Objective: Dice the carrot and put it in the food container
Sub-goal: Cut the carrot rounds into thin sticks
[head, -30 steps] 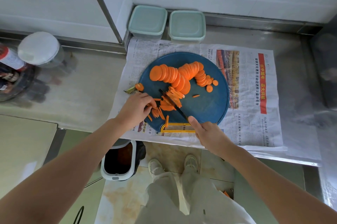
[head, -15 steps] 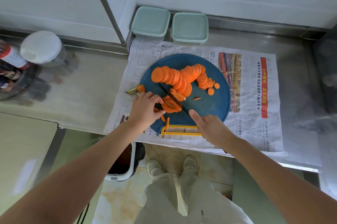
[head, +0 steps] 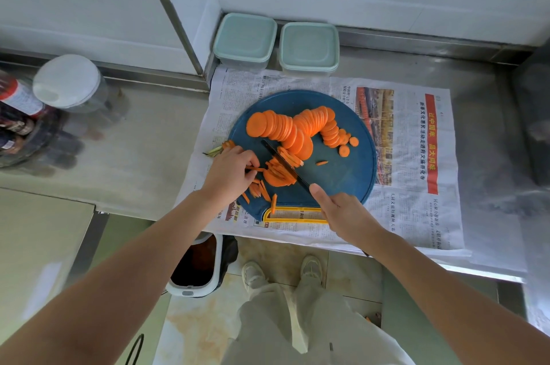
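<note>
Right now we pin the carrot stack (head: 278,177) with the curled fingertips of our left hand (head: 230,174); the stack lies at that hand's 3 o'clock. Our right hand (head: 342,210) grips the knife (head: 285,165), forefinger straight along its spine, the blade across the stack at the hand's 11 o'clock. Loose carrot rounds (head: 291,126) fan across the cutting board (head: 342,180) toward 12 o'clock, and cut strips (head: 257,189) lie at 7. Beyond stand a lidded food container (head: 245,37) and a second container (head: 309,47). The newspaper (head: 413,216) carries a red banner (head: 431,141) of yellow Chinese characters, too small for us to read.
</note>
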Motion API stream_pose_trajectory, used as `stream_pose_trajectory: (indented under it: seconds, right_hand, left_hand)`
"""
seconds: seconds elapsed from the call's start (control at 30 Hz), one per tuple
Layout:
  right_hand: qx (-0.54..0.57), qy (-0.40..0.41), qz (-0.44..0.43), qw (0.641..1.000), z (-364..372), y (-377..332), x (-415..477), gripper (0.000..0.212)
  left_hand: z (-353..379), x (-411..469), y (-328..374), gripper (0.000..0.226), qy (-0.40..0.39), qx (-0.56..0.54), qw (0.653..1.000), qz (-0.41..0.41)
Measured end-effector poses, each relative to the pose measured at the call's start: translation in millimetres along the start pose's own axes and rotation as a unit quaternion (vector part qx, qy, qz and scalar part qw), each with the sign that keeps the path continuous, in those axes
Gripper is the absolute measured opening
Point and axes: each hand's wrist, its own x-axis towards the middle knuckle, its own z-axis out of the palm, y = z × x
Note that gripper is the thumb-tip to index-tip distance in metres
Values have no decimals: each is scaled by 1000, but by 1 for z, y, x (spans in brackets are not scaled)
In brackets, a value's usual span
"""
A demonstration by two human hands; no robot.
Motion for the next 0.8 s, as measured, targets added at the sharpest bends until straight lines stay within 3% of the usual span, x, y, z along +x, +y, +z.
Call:
stream_pose_trajectory:
  seconds: [0.13,0.3,0.4,0.5,0.57,0.7,0.8]
  right_hand:
    - [-1,-3,-3,1000,1,-3,0,70]
    - [-21,-24,-19,999,-3,-11,-2,61]
    - [-42,-44,-15,998,-4,-16,-1,62]
    - [-91,-66,-11,994,-3,-16,2,70]
    - [-89,-75,2,993,-5,-15,4,65]
    - [-99,-82,-5,992,-5,-16,6,58]
    - [-116,-66,-25,991,-3,-18,6,61]
  left_hand:
    - [-5,2,-2,16,-15,53,998,31]
    - [-8,-9,-6,12,-29,15,999,34]
    - [-10,-19,5,15,34,-94,991,-91]
    - [-3,-20,13,32,-65,-216,958,-179]
    - [2,-18,20,28,-115,-307,918,-223]
    - [9,-12,24,25,-148,-351,877,-295]
    - [8,-9,24,26,-152,-360,870,-302]
